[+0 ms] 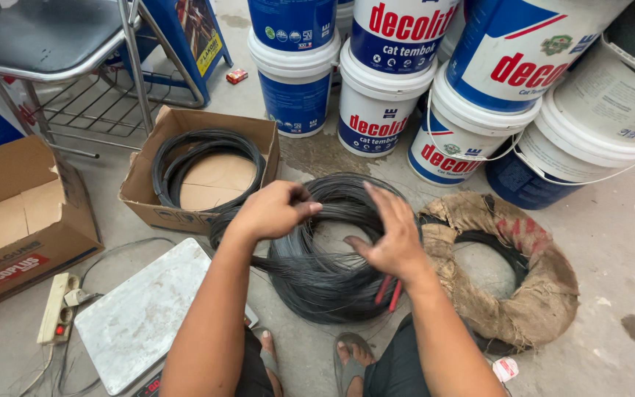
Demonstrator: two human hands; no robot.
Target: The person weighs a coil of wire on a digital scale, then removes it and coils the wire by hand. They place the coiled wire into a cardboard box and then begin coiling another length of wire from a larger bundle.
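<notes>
A large coil of thin black wire (332, 283) lies on the concrete floor in front of me. My left hand (273, 209) is closed around strands at the coil's upper left. With fingers spread, my right hand (391, 235) rests against the coil's right side. Red-handled pliers (387, 290) lie on the wire just under my right wrist. My sandalled feet (350, 364) sit at the coil's near edge.
An open cardboard box (148, 176) holding a smaller black wire coil (207, 147) stands at left. A burlap-wrapped wire ring (531, 294) lies at right. A flat weighing scale (141, 316), a power strip (56, 309), stacked paint buckets (384, 81) and a folding chair (45, 37) surround me.
</notes>
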